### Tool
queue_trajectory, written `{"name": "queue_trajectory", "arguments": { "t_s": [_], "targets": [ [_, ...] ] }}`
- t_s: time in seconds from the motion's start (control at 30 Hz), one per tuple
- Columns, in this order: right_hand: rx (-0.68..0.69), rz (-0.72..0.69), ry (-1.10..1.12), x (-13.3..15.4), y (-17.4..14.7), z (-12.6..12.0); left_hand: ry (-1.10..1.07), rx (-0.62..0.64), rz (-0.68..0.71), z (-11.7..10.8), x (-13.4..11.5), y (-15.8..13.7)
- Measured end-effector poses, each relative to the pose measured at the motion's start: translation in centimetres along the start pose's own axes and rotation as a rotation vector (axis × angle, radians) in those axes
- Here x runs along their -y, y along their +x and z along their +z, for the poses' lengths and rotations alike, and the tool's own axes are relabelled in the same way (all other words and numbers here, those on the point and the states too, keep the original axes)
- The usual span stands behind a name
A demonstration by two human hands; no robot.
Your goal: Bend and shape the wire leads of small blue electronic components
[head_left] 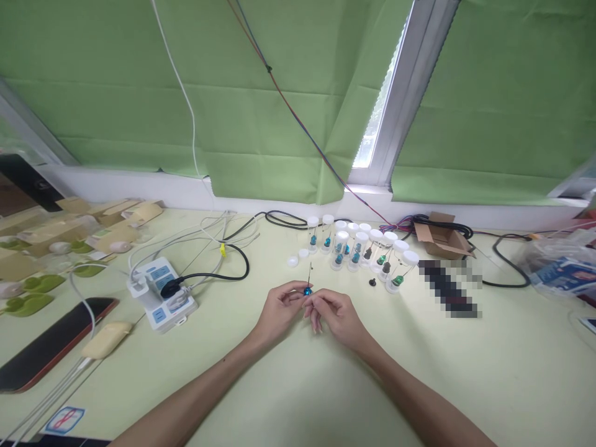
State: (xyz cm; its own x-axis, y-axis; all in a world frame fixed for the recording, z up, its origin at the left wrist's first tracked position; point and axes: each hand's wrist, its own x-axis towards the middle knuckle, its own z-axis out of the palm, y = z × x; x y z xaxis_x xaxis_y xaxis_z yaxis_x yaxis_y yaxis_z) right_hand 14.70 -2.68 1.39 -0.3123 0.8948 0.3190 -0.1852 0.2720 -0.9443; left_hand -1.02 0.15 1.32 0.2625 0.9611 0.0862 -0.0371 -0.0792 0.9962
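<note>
In front of me my left hand (285,308) is closed, its thumb and forefinger pinching a small blue piece with a thin upright stem (308,291). Against it, just to the right, my right hand (336,313) is closed too, with thumb and forefinger pressed together. What lies between those right fingertips is hidden. Beyond the hands stand several clear tubes with white caps (358,251), holding blue, green and dark pieces with thin stems. Two loose white caps (293,261) lie left of the tubes. A small black piece (372,282) rests on the table near them.
A white power strip (161,295) with plugs and cables stands to the left. Past it are a dark phone-like slab (53,344) and a yellowish case (107,339). An open cardboard box (440,239) and black cables lie at the back right, near plastic-wrapped packages (565,273).
</note>
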Motion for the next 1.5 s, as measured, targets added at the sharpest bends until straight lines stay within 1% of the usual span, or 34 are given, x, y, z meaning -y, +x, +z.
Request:
{"name": "queue_trajectory", "arguments": {
  "t_s": [0.37,0.5,0.7,0.83,0.97,1.23,1.5],
  "targets": [
    [0.045,0.023,0.067,0.2,0.3,-0.1,0.025,-0.033,-0.008,-0.1,-0.6,0.0],
    [0.062,0.043,0.106,0.4,0.3,-0.1,0.012,-0.027,-0.010,-0.1,-0.6,0.0],
    [0.059,0.079,0.177,0.5,0.4,-0.2,0.002,-0.020,0.004,-0.1,-0.5,0.1],
    [0.036,0.101,0.209,0.6,0.5,-0.2,0.013,-0.038,-0.009,0.0,-0.5,0.1],
    [0.026,0.136,0.297,0.2,0.4,-0.1,0.021,-0.051,-0.009,0.0,-0.4,0.2],
    [-0.008,0.236,0.568,-0.5,0.2,0.5,0.054,-0.072,0.033,-0.1,-0.3,0.1],
    [-0.044,0.289,0.707,-0.6,0.3,0.9,0.057,-0.105,0.046,-0.2,-0.1,0.2]
  ]
}}
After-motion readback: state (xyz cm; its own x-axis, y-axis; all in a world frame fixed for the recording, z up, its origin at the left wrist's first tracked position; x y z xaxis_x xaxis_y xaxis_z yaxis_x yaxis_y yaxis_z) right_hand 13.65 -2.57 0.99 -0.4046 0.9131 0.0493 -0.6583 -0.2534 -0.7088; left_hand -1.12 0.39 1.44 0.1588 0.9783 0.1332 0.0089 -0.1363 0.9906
